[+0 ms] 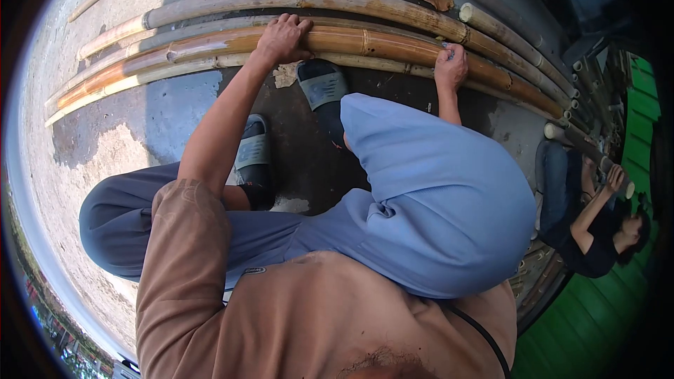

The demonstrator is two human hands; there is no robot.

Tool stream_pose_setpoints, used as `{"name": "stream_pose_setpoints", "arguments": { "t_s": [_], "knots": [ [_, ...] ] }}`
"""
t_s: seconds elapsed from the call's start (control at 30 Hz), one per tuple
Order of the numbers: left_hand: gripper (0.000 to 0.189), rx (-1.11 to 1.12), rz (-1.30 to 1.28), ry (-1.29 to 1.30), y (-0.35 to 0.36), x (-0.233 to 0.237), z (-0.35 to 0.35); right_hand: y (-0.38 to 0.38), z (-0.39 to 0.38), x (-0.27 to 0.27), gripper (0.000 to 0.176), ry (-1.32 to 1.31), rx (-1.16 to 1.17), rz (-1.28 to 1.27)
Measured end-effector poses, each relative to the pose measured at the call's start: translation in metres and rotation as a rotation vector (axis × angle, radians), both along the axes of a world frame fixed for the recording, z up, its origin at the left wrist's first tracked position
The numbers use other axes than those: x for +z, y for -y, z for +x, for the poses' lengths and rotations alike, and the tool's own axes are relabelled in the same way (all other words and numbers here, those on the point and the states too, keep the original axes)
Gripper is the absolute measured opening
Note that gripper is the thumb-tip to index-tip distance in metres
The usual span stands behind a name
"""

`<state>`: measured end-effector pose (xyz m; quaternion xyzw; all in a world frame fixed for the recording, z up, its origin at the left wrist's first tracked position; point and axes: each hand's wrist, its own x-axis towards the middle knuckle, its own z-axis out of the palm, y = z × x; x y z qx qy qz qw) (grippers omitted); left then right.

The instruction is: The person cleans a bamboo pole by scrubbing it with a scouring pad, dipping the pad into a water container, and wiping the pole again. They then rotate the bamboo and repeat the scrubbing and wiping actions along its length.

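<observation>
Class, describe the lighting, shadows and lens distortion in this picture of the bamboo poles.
Head view: fisheye lens bends the bamboo poles into arcs; black corners ring the frame; hard sunlight casts a dark shadow on the ground around the sandals.

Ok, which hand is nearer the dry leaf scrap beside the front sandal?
Left. The left hand grips the bamboo pole directly above the leaf scrap; the right hand sits farther along that pole, past the sandal.

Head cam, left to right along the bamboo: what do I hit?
Left hand gripping a pole → right hand, fisted against the poles → another person at the far right, hand on a pole end.
</observation>
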<state>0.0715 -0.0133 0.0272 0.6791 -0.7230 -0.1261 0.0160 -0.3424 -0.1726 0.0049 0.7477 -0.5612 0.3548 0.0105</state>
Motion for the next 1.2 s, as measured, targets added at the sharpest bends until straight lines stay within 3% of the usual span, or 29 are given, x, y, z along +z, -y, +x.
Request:
{"name": "stream_pose_setpoints", "arguments": {
  "t_s": [0.07, 0.13, 0.27, 0.37, 0.4, 0.43, 0.5, 0.6, 0.67, 0.77, 0.87, 0.9, 1.07, 1.2],
  "knots": [
    [0.083, 0.022, -0.008, 0.03, 0.003, 0.003, -0.004, 0.009, -0.012, -0.004, 0.016, -0.028, -0.099, 0.065],
    [0.081, 0.031, -0.007, 0.037, 0.002, 0.005, -0.007, 0.0, 0.025, -0.011, 0.016, -0.083, -0.025, 0.063],
    [0.079, 0.018, -0.092, 0.021, -0.001, -0.004, -0.003, -0.059, 0.148, 0.001, 0.01, 0.06, 0.353, 0.037],
    [0.078, -0.005, -0.118, -0.039, -0.006, 0.0, 0.001, -0.056, 0.134, 0.011, 0.012, 0.166, 0.415, 0.138],
    [0.078, -0.008, -0.115, -0.031, -0.003, 0.002, 0.003, -0.047, 0.113, 0.012, 0.013, 0.12, 0.342, 0.118],
    [0.078, -0.008, -0.107, -0.028, -0.004, 0.002, 0.002, -0.023, 0.061, 0.005, 0.014, 0.089, 0.104, 0.152],
    [0.078, -0.001, -0.104, -0.023, -0.006, 0.001, -0.001, -0.001, 0.004, 0.006, 0.016, 0.052, -0.052, 0.088],
    [0.078, 0.016, -0.106, -0.003, -0.004, 0.003, -0.004, 0.011, -0.028, -0.001, 0.014, -0.029, -0.114, 0.002],
    [0.079, 0.018, -0.064, 0.004, -0.002, 0.005, -0.006, -0.012, 0.025, -0.002, 0.014, -0.022, -0.03, -0.018],
    [0.079, 0.0, -0.041, 0.011, 0.001, 0.003, -0.002, -0.067, 0.139, 0.01, 0.015, 0.078, 0.308, -0.022],
    [0.078, -0.008, -0.035, -0.015, 0.003, 0.007, 0.004, -0.06, 0.149, 0.009, 0.015, 0.116, 0.421, 0.028],
    [0.078, -0.02, -0.029, -0.035, 0.0, 0.006, 0.003, -0.058, 0.137, 0.009, 0.016, 0.125, 0.419, 0.063],
    [0.079, -0.009, -0.041, -0.036, 0.001, 0.002, 0.004, 0.005, 0.007, 0.0, 0.012, 0.023, -0.052, -0.006],
    [0.081, 0.024, -0.014, 0.004, 0.001, 0.01, -0.005, -0.008, 0.035, 0.0, 0.012, -0.048, -0.062, 0.021]
  ]
}}
